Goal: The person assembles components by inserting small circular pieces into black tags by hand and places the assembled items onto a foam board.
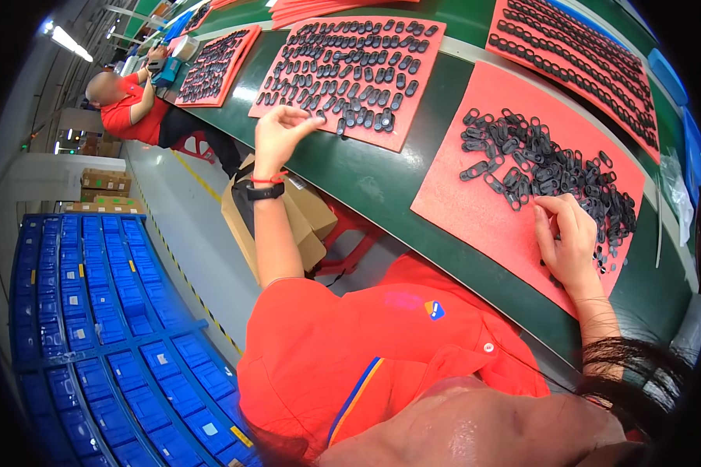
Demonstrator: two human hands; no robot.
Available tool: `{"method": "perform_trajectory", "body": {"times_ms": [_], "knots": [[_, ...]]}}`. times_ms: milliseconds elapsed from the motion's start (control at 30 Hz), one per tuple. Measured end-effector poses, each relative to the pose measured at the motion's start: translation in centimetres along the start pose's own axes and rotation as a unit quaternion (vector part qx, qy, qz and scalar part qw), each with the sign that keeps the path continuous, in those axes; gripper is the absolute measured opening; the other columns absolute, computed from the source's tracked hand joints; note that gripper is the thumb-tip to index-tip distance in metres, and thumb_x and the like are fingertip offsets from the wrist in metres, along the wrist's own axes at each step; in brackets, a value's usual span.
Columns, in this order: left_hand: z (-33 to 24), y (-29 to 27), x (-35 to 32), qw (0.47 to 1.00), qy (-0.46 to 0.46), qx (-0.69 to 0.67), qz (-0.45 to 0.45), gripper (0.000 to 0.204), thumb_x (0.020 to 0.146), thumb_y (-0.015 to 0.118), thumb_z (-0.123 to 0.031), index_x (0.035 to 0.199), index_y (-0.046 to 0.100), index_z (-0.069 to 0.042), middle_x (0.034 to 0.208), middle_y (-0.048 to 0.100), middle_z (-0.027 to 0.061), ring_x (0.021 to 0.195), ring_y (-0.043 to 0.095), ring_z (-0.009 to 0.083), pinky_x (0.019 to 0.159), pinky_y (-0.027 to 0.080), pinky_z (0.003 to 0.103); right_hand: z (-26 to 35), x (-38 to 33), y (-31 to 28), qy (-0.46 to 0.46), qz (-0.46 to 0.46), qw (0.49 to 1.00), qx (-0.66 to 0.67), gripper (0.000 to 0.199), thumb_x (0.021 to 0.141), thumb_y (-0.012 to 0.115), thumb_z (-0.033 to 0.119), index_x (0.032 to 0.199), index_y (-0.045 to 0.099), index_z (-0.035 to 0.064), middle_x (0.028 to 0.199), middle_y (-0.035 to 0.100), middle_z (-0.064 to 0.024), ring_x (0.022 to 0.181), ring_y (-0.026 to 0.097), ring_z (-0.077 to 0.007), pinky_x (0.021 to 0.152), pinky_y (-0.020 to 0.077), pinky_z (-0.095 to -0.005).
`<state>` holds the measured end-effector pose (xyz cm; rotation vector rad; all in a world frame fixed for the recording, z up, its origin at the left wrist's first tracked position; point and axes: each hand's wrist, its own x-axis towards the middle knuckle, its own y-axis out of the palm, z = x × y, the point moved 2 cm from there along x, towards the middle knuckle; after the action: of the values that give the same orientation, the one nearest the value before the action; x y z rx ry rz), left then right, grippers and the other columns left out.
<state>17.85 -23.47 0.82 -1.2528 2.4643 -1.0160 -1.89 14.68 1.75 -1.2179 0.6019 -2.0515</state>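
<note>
My left hand (280, 138), with a dark band on its wrist, is at the near edge of a red foam sheet (380, 138). Its fingertips are pinched at a small black oval part (321, 116), beside rows of similar parts. My right hand (568, 237) hovers over the near side of another red sheet (463, 191), next to a loose heap of black oval parts (553, 167). Thumb and forefinger of that hand are curled together; what they hold, if anything, cannot be made out. Tiny dark pieces (602, 257) lie beside it.
Both sheets lie on a green worktable (436, 97). Further red sheets with parts are at the far right (576, 54) and left (218, 66). A person in red (132, 109) works at the far left. Below are a cardboard box (300, 226) and blue bins (109, 311).
</note>
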Motion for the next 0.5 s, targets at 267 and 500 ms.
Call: {"method": "perform_trajectory", "body": {"times_ms": [267, 500], "knots": [[-1.4, 1.9, -1.2, 0.993, 0.086, 0.047, 0.069, 0.030, 0.060, 0.081, -0.008, 0.085, 0.063, -0.005, 0.064, 0.045, -0.0076, 0.058, 0.039, 0.0015, 0.052, 0.035, 0.016, -0.1, 0.0, 0.1, 0.005, -0.004, 1.000, -0.004, 0.010, 0.076, 0.060, -0.002, 0.084, 0.057, 0.0011, 0.063, 0.049, -0.0048, 0.042, 0.040, -0.0111, 0.040, 0.0307, -0.0242], [0.1, 2.4, -0.7, 0.987, 0.119, -0.025, 0.102, 0.035, 0.063, 0.079, -0.012, 0.095, 0.067, -0.009, 0.063, 0.048, -0.0067, 0.055, 0.039, 0.0005, 0.049, 0.033, 0.015, -0.2, -0.1, 0.1, 0.015, 0.002, 1.000, -0.009, 0.011, 0.075, 0.060, -0.003, 0.084, 0.057, 0.0018, 0.062, 0.048, -0.0046, 0.042, 0.040, -0.0118, 0.040, 0.0310, -0.0250]]}}
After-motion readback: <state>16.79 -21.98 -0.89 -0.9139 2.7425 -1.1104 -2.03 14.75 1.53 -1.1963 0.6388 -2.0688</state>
